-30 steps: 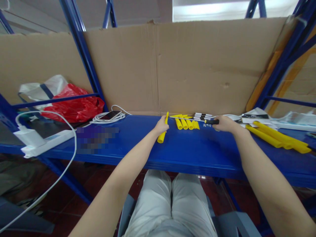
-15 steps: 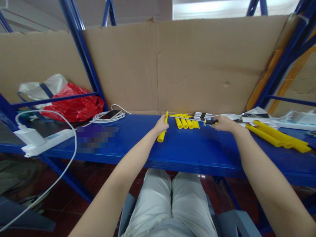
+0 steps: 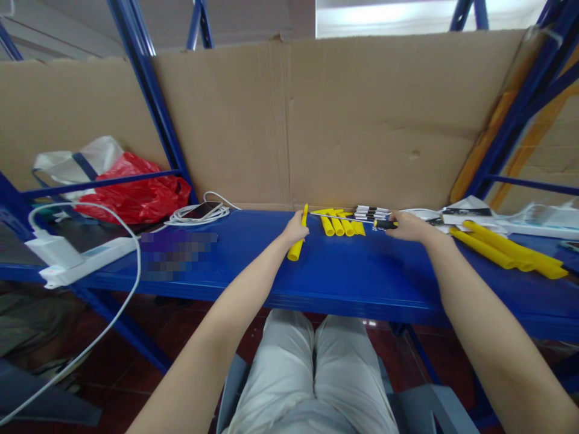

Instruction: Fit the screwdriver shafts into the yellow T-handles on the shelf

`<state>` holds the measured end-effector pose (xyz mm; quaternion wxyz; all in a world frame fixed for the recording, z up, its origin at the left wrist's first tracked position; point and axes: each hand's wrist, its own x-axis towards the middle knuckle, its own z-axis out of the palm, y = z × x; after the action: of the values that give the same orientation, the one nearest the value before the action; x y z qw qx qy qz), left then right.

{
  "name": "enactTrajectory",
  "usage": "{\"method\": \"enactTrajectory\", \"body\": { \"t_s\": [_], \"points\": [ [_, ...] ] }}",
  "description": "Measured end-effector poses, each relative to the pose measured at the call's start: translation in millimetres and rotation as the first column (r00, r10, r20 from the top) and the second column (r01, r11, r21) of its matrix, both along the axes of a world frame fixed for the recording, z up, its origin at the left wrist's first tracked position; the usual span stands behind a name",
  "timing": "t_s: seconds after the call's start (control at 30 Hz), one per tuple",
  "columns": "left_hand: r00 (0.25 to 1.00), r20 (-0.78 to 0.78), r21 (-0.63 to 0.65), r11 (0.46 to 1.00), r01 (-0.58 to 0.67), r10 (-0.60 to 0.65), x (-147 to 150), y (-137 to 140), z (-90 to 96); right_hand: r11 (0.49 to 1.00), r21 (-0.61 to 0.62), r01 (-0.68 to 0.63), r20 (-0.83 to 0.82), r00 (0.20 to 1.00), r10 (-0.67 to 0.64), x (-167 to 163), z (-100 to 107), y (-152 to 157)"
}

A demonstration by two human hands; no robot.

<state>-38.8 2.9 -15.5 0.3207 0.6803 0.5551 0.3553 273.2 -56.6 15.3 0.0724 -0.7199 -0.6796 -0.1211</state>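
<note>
My left hand is closed around a yellow tube, which stands tilted with its open lower end toward me. Out to the right, my right hand grips the black and yellow handle of a screwdriver. Its long thin metal shaft points left, passing over a row of short yellow tubes, and its tip is close to the tube in my left hand. Behind the handle lies a small stack of white pieces with black bands. My right fingertips are partly hidden.
Longer yellow tubes lie at the right of the blue table. White boxes sit behind them. A coiled white cable with a phone, a red plastic bag and a white power strip are at left. Cardboard walls the back.
</note>
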Motion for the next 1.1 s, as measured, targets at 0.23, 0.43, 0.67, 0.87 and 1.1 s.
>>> {"method": "enactTrajectory", "body": {
  "t_s": [0.23,0.43,0.67,0.87,1.1],
  "points": [
    [1.000,0.006,0.007,1.000,0.008,-0.008,-0.4,-0.3,0.0,0.999,0.016,0.040,0.051,0.998,-0.041,-1.2,2.6,-1.7],
    [1.000,-0.017,0.000,1.000,0.015,-0.015,-0.5,-1.2,1.0,0.998,0.054,0.034,0.053,0.998,-0.037,-0.5,-0.7,-2.6],
    [1.000,-0.019,-0.001,1.000,0.017,-0.017,-0.4,-1.7,1.4,1.000,-0.007,0.024,0.038,0.999,-0.024,-0.5,1.0,-0.8],
    [1.000,-0.023,-0.008,1.000,0.011,-0.011,-0.5,-1.3,2.2,1.000,-0.004,0.024,0.052,0.998,-0.024,-0.3,1.6,-1.8],
    [0.999,-0.035,-0.018,1.000,0.001,-0.002,0.3,-3.5,4.2,1.000,0.008,0.025,0.051,0.998,-0.026,1.8,-3.1,2.4]
  ]
}}
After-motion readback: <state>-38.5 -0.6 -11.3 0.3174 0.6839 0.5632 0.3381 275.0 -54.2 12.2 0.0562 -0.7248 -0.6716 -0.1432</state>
